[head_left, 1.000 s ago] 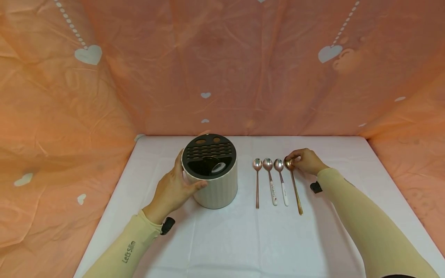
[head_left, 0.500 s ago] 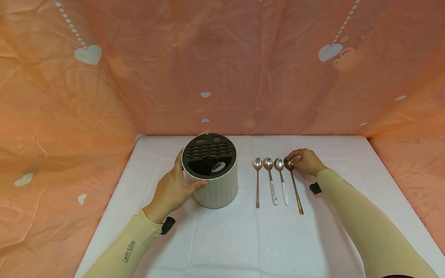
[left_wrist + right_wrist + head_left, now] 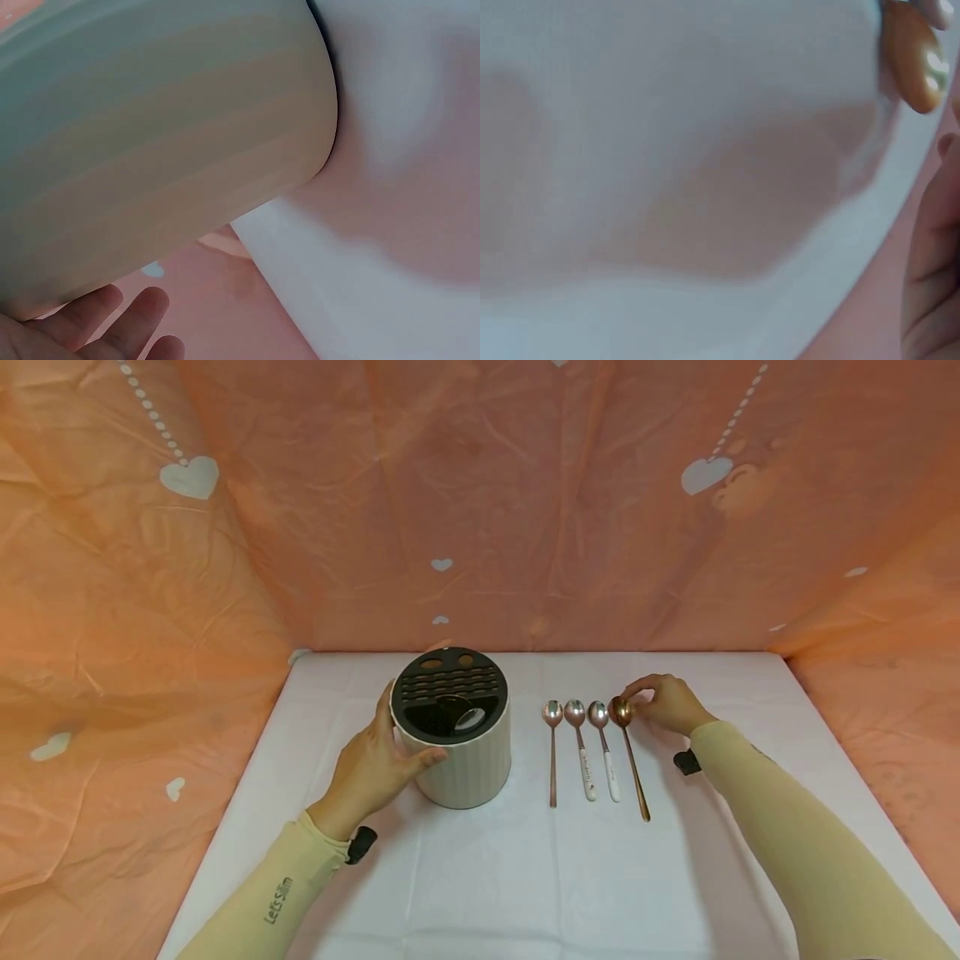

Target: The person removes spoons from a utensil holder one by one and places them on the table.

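Observation:
My left hand (image 3: pixel 375 768) grips the side of a ribbed, cream utensil holder (image 3: pixel 468 777), thumb along its front and fingers round its far side. The holder's black lid (image 3: pixel 450 681) has slots and openings. In the left wrist view, the holder (image 3: pixel 165 135) fills the upper left above several fingertips (image 3: pixel 142 319). On the right, my right hand (image 3: pixel 667 703) hovers just beside the bowl of a long gold spoon (image 3: pixel 636 768). The right wrist view shows a gap between that spoon's bowl (image 3: pixel 913 56) and my hand (image 3: pixel 934 277).
Left of the gold spoon lie a rose-gold spoon (image 3: pixel 553 760) and two white-handled spoons, one with a printed handle (image 3: pixel 587 772), the other plainer (image 3: pixel 611 775). They lie side by side on the white tabletop (image 3: pixel 510 885). An orange cloth (image 3: pixel 487 510) hangs behind.
My right hand has moved slightly off the gold spoon's bowl, up and to the right, and more of the bowl shows. My left hand and the utensil holder stay put.

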Available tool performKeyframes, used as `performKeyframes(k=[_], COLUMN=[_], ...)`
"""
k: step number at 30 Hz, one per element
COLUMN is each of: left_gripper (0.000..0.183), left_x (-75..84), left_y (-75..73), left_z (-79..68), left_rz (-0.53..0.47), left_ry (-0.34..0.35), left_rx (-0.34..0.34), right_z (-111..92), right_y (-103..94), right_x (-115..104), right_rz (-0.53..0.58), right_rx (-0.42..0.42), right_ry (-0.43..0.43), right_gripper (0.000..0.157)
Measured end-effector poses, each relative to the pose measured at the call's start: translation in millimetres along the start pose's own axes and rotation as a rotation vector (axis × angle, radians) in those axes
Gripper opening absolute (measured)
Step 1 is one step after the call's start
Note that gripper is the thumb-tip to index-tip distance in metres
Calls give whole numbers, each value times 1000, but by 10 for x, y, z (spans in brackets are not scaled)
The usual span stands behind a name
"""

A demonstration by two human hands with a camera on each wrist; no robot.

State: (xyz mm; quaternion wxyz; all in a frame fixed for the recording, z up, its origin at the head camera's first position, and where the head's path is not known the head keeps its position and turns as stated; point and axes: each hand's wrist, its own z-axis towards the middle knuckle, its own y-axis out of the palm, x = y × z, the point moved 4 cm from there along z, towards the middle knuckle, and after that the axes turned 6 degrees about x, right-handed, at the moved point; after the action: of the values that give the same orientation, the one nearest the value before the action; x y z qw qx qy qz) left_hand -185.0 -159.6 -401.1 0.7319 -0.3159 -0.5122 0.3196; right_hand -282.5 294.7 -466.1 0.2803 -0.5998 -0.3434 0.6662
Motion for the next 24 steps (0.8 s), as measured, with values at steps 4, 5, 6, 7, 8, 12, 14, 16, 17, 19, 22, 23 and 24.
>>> performKeyframes(k=[4,5,6,7,8,12,14,16,17,19,22,23,24], left_gripper=[117,117,116,116,117,117,118,118,118,118,117,117,117], left_x=[-9,-13,-13,-12,-12,-19,-27,-32,-34,-33,-24,-20,-17], left_y=[1,4,3,3,4,1,0,0,1,0,-2,-1,2], left_z=[0,2,2,3,4,-5,-11,-13,-12,-7,1,3,5], left_rz=[-6,-7,-8,-10,-10,-6,-3,0,1,3,0,-4,-4], left_ry=[-10,-11,-9,-8,-8,-22,-33,-37,-37,-30,-18,-14,-12], left_rx=[-2,0,1,2,2,-13,-22,-27,-27,-24,-18,-17,-16], right_z=[-64,-81,-98,-114,-132,-179,-209,-251,-276,-327,-408,-434,-458], right_y=[-133,-163,-192,-219,-245,-316,-340,-355,-360,-360,-344,-334,-325], right_x=[-131,-173,-221,-272,-332,-617,-800,-1003,-1105,-1314,-1602,-1692,-1776], right_rz=[9,13,16,16,17,30,46,73,89,129,178,192,201], right_rx=[14,16,19,24,31,68,80,77,71,47,14,2,-4], right_ry=[12,10,3,-7,-23,-130,-200,-257,-281,-319,-371,-391,-415], right_gripper=[22,23,23,23,23,21,20,21,21,23,26,26,27])
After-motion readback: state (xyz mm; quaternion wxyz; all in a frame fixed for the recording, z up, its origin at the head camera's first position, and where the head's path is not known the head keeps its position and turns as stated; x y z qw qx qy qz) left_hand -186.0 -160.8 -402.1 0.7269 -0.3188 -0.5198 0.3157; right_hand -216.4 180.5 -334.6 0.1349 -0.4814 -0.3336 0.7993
